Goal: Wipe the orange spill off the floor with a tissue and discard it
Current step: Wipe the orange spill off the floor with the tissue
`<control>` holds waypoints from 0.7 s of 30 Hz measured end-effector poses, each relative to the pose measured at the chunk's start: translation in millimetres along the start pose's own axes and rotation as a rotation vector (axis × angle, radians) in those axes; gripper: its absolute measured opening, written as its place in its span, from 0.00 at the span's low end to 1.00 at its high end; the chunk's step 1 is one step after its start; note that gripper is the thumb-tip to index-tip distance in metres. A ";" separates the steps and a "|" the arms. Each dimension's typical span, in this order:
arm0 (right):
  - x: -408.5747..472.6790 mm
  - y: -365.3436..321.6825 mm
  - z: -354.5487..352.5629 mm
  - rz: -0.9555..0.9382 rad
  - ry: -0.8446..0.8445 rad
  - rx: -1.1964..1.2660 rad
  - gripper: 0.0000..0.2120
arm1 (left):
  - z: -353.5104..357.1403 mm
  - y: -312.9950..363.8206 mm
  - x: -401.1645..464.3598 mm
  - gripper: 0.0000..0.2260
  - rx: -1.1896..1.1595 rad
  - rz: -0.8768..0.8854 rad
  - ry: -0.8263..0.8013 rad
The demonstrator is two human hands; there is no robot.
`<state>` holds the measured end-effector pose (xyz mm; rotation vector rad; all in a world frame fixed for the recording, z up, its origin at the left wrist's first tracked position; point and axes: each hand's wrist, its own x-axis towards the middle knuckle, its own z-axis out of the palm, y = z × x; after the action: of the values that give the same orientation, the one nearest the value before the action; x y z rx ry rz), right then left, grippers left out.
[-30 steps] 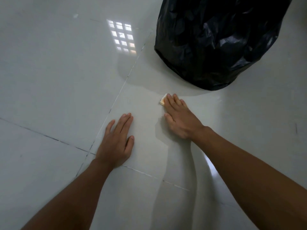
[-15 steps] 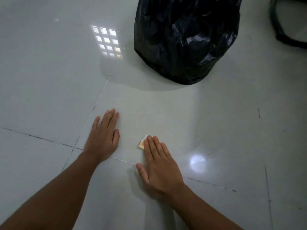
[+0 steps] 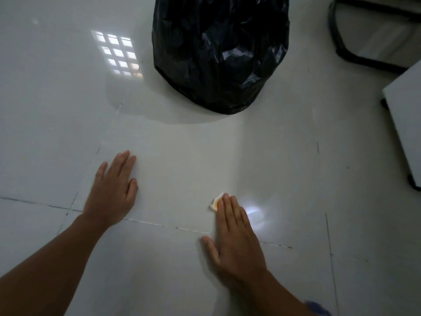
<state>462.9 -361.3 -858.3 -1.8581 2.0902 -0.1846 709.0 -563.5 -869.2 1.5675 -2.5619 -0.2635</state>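
Observation:
My right hand (image 3: pixel 235 241) lies flat on the pale tiled floor (image 3: pixel 182 156), pressing a small orange-stained tissue (image 3: pixel 216 201) under its fingertips; only the tissue's left corner shows. My left hand (image 3: pixel 112 190) rests palm down on the floor to the left, fingers together, holding nothing. A faint yellowish smear (image 3: pixel 186 185) is barely visible between the two hands. A full black rubbish bag (image 3: pixel 218 51) stands on the floor beyond my hands.
A dark-framed piece of furniture (image 3: pixel 355 51) sits at the top right, and a white panel on black feet (image 3: pixel 407 124) juts in from the right edge. A window reflection (image 3: pixel 116 53) shines on the tiles left of the bag.
My right hand dragged the tissue from beside the bag back toward me, then a little to the right. The left hand stays planted. The view has pulled back, showing furniture on the right.

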 end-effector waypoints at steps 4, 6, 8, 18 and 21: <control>-7.7 24.9 -4.8 0.136 0.047 -0.046 0.39 | -0.7 1.9 0.0 0.29 -0.002 0.006 0.009; 11.8 40.7 -13.2 0.280 0.068 -0.065 0.40 | 2.0 1.1 -0.7 0.29 0.001 0.018 0.018; 38.5 53.9 -22.0 0.409 0.099 -0.007 0.41 | 4.0 -0.7 0.0 0.29 0.006 0.023 0.019; 186.3 49.7 -53.9 0.264 -0.010 0.045 0.46 | 4.2 -1.5 -0.9 0.29 0.029 0.019 0.006; 184.1 10.5 -42.7 0.063 -0.064 0.052 0.44 | 6.0 -3.6 -0.6 0.29 0.031 0.014 -0.006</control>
<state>422.5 -546.1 -851.7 -1.7422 2.0774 -0.1602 711.3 -564.1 -875.8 1.5612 -2.5926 -0.2287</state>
